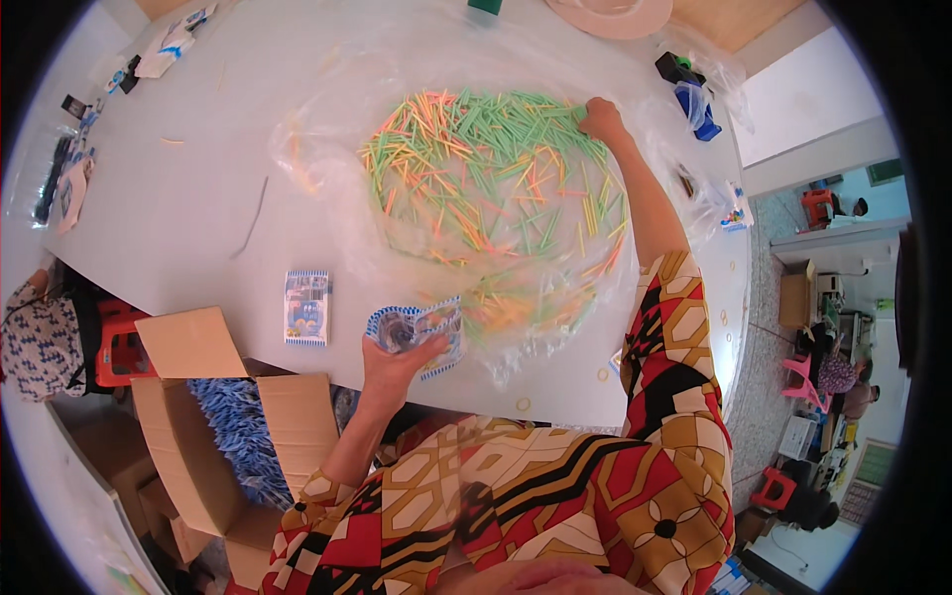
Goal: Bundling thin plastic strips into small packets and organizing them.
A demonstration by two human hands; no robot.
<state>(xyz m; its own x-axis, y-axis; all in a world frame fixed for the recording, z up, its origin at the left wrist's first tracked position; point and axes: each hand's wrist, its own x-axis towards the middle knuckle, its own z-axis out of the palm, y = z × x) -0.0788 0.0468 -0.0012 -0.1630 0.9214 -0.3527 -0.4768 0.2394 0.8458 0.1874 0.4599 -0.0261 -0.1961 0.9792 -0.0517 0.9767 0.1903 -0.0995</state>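
Note:
My left hand [393, 369] grips a small blue-and-white plastic packet [441, 327] near the table's front edge; the packet's mouth gapes. Thin coloured sticks [466, 149], green, yellow, orange and pink, lie in a wide heap on a clear plastic sheet or bag [327, 169]. At the heap's far right edge is my right hand [602, 119], its fingers closed against the green sticks. What sits between those fingers is hidden. A flat blue-and-white packet [306, 308] lies left of my left hand.
An open cardboard box [193, 347] with many blue packets stands below the table's front left. On the table [218, 198] are a thin dark strip [254, 218] and a blue tape dispenser [698, 111] at far right. Other people [50, 337] sit left and right.

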